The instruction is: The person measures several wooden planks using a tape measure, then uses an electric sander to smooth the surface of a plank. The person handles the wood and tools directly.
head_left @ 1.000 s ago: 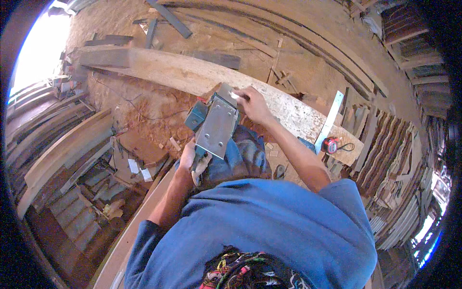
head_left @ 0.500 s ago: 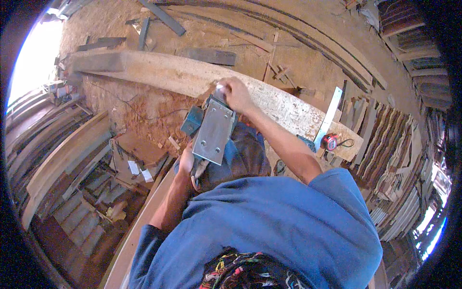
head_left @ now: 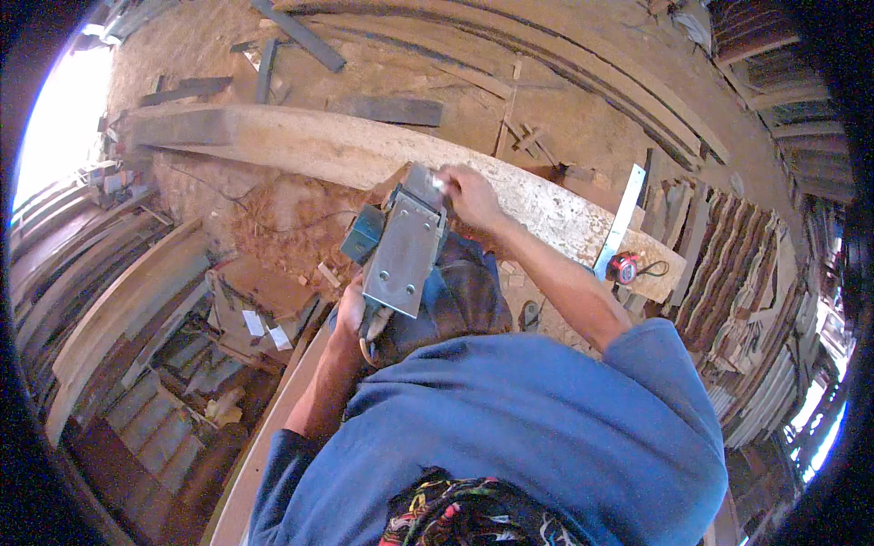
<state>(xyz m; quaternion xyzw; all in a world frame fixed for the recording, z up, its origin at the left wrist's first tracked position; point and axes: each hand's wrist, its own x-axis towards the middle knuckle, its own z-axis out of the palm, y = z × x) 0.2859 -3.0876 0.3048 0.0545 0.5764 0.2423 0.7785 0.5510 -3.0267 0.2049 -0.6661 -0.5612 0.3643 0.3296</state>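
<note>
An electric hand planer [head_left: 401, 253] is turned over above my lap, its flat metal sole with several screws facing up. My left hand [head_left: 351, 306] is closed round its handle at the near end, with the fingers partly hidden beneath the body. A dark green housing [head_left: 363, 231] juts from the planer's left side. By the far end, my right hand [head_left: 472, 197] has its fingers drawn together in a pinch beside the front plate [head_left: 421, 187]. Something small and whitish shows at the fingertips; motion blur hides what it is.
A long pale plank [head_left: 337, 144] lies across, beyond the planer. On its right end are a metal square [head_left: 623, 221] and a red tape measure [head_left: 623, 267]. Reddish shavings [head_left: 287, 214] cover the ground. Stacked boards [head_left: 127, 309] stand left, more timber [head_left: 728, 264] right.
My right hand has shifted right, off the planer's far end, uncovering the front plate. The planer stays almost in place in my left hand.
</note>
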